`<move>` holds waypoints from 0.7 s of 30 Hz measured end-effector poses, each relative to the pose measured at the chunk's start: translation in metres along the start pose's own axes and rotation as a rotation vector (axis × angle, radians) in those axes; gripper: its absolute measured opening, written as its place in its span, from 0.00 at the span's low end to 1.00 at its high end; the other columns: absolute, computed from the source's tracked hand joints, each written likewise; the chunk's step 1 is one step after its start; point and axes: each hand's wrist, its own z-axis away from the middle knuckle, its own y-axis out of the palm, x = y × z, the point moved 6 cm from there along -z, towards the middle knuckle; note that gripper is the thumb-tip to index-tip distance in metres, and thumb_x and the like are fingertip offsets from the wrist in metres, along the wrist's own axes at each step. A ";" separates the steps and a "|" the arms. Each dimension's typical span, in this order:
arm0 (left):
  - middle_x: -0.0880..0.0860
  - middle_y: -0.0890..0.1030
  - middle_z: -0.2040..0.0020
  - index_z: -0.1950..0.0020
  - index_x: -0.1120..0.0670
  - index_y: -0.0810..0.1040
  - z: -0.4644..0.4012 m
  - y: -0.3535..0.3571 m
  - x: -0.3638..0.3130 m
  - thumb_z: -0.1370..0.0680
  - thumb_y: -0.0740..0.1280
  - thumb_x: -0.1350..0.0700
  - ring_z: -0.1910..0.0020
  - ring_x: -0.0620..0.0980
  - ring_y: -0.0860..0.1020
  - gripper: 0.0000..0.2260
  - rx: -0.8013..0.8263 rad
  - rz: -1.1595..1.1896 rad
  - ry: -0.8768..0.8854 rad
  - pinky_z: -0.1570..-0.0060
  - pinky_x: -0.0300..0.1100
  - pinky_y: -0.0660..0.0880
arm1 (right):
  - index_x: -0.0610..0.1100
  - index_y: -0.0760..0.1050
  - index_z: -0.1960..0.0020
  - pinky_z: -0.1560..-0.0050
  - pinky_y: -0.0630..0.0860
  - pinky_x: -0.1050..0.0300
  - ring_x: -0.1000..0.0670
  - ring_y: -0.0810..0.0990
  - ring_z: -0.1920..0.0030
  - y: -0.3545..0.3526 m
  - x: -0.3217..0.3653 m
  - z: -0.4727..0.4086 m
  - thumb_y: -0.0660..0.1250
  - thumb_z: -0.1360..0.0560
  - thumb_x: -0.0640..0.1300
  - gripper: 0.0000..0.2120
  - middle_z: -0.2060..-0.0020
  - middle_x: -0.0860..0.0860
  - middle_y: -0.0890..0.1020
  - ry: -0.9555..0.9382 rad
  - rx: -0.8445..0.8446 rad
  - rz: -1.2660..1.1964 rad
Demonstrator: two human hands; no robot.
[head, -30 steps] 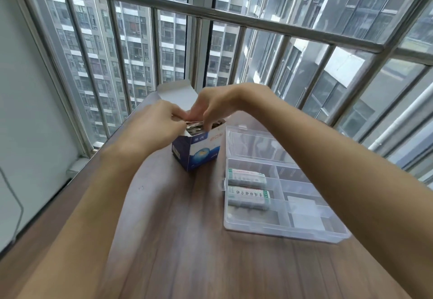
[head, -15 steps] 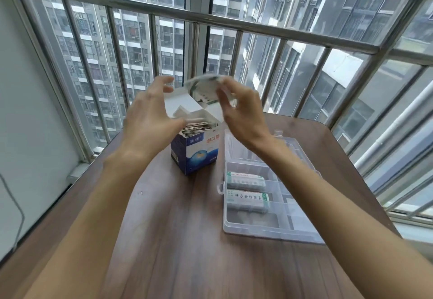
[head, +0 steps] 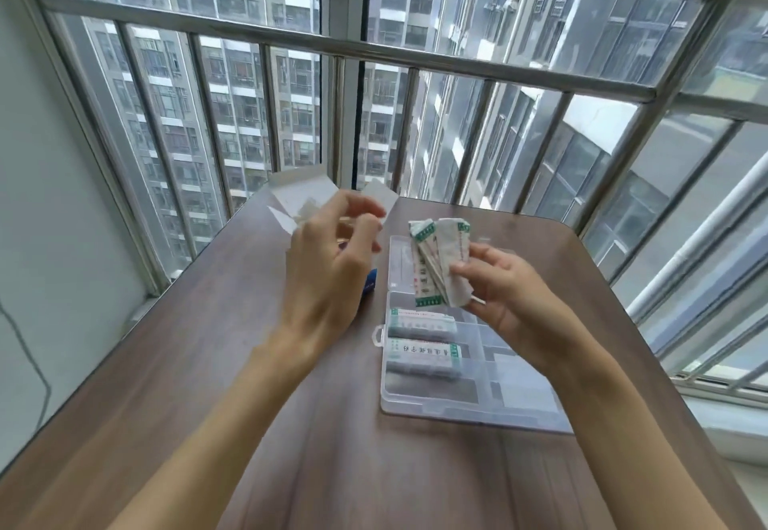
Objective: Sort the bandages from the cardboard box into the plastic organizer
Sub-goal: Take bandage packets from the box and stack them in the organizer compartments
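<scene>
Two stacks (head: 422, 336) are already laid in the organizer (head: 478, 413). Bandages (head: 440, 263) are pinched by the right hand (head: 505, 301) at its 12 o'clock end; the left hand (head: 332, 272) is held loosely curled and holds nothing, hiding the box (head: 299, 193); how many remain inside cannot be told.

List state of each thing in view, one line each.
cardboard box: flaps open, mostly hidden behind left hand
plastic organizer: lid open, two packs in left compartments
bandages: held above organizer
right hand: pinching bandages
left hand: empty, fingers loosely curled
</scene>
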 end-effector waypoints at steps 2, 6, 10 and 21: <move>0.44 0.81 0.61 0.55 0.48 0.78 0.009 0.007 0.014 0.24 0.60 0.45 0.64 0.45 0.80 0.10 0.032 -0.011 -0.078 0.66 0.49 0.76 | 0.38 0.72 0.40 0.56 0.81 0.59 0.50 0.84 0.55 -0.001 0.000 -0.002 0.66 0.26 0.35 0.14 0.52 0.45 0.84 0.008 -0.015 0.010; 0.41 0.83 0.61 0.52 0.46 0.79 0.026 0.037 0.041 0.21 0.62 0.46 0.62 0.39 0.79 0.09 0.264 0.096 -0.297 0.67 0.42 0.74 | 0.39 0.73 0.42 0.57 0.81 0.61 0.49 0.83 0.55 0.000 -0.008 -0.003 0.66 0.25 0.35 0.11 0.51 0.42 0.83 0.015 -0.033 0.115; 0.53 0.85 0.56 0.53 0.55 0.81 0.040 0.052 0.046 0.20 0.62 0.55 0.55 0.49 0.82 0.10 0.350 0.221 -0.400 0.53 0.43 0.78 | 0.39 0.77 0.47 0.58 0.80 0.62 0.52 0.83 0.58 0.004 -0.014 -0.001 0.70 0.27 0.39 0.09 0.54 0.44 0.85 -0.039 -0.065 0.188; 0.56 0.85 0.56 0.50 0.59 0.81 0.023 0.064 0.049 0.21 0.64 0.61 0.57 0.51 0.84 0.06 0.354 0.354 -0.544 0.56 0.41 0.80 | 0.48 0.81 0.54 0.62 0.79 0.61 0.55 0.81 0.61 -0.014 -0.007 0.001 0.75 0.32 0.51 0.10 0.62 0.50 0.84 -0.251 -0.362 0.461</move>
